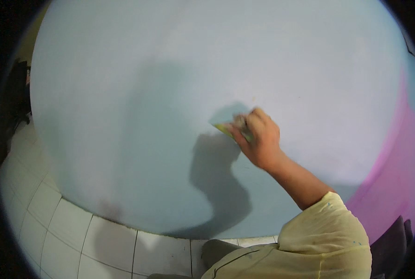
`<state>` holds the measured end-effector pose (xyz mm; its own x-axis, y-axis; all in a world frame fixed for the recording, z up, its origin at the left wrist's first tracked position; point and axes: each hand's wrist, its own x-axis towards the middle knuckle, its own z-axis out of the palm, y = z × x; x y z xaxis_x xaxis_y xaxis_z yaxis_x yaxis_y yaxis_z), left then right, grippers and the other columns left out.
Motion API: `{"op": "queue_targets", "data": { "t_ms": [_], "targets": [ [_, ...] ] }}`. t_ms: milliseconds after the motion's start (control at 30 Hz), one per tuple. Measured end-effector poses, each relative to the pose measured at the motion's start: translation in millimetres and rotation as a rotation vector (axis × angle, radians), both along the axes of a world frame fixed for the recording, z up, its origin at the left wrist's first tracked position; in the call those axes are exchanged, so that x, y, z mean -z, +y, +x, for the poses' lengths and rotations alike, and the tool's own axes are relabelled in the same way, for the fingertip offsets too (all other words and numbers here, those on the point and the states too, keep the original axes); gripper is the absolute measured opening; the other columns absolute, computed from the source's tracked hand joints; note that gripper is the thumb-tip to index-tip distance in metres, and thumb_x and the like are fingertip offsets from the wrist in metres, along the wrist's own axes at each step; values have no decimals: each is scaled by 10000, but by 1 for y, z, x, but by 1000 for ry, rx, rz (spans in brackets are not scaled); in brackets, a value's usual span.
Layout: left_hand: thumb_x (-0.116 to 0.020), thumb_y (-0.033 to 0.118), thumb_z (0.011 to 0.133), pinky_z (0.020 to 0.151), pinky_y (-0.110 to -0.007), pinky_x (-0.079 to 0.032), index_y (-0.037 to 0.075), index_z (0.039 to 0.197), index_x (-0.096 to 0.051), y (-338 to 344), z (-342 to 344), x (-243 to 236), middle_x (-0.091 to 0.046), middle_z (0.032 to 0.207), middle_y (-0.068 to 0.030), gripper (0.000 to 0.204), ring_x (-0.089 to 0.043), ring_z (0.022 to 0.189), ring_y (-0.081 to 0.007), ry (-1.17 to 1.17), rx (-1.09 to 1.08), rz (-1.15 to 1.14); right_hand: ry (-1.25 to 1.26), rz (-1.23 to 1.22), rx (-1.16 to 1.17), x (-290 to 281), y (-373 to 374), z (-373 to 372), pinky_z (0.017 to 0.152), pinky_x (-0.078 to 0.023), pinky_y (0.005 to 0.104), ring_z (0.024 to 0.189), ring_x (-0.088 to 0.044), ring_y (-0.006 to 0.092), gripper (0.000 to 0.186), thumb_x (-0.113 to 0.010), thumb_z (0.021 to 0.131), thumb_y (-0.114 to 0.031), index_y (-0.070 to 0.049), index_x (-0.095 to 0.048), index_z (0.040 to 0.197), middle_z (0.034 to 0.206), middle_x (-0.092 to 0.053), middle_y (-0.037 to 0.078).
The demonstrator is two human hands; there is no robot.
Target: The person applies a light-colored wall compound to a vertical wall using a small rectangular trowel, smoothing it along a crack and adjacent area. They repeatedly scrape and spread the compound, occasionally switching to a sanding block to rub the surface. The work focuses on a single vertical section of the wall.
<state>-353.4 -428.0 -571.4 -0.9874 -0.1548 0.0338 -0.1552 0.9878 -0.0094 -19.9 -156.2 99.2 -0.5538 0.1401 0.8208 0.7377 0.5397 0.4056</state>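
My right hand (261, 138) is raised against a pale blue-white wall (319, 88), its fingers closed round a thin, flat yellow-green piece (224, 129). One pointed edge of that piece shows to the left of my thumb, at or very near the wall. A greyish, blurred part lies between the fingers; its exact kind cannot be made out. My bare forearm reaches in from the lower right, out of a yellow short sleeve with small blue spots. A shadow of the hand and arm falls on the wall beside them. My left hand is out of view.
White floor tiles (109, 237) run along the wall's foot. The wall turns pink (393, 186) at the right. Dark grey fabric or furniture (388, 249) stands at the lower right, and dark objects (16, 102) line the far left. A bent knee (216, 250) shows below.
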Motion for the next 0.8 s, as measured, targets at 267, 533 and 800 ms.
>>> {"op": "queue_targets", "data": {
  "t_ms": [267, 533, 800],
  "targets": [
    [-451, 531, 1046, 1087, -763, -279, -64, 1581, -285, 17, 8, -18, -302, 1637, -260, 817, -321, 1486, -471, 18, 113, 61, -126, 440, 284, 10, -35, 124, 859, -575, 468, 1010, -658, 356, 489, -763, 753, -47, -117, -736, 1236, 1037, -626, 140],
    [-443, 539, 1044, 1084, -773, -265, -63, 1585, -264, 16, 8, -22, -279, 1644, -259, 829, -301, 1492, -474, 2, 96, 55, -4, 487, 455, -42, 15, 167, 1077, -439, 505, 1215, -590, 392, 598, -749, 763, -62, -130, -692, 1354, 1246, -634, 194],
    [-435, 547, 1042, 1081, -783, -250, -62, 1590, -244, 18, 9, -21, -256, 1651, -258, 842, -280, 1499, -478, -40, 105, 55, 29, 447, 526, -22, 7, 162, 963, -468, 467, 1121, -605, 348, 636, -710, 756, -1, -157, -679, 1371, 1173, -647, 153]
  ]
}}
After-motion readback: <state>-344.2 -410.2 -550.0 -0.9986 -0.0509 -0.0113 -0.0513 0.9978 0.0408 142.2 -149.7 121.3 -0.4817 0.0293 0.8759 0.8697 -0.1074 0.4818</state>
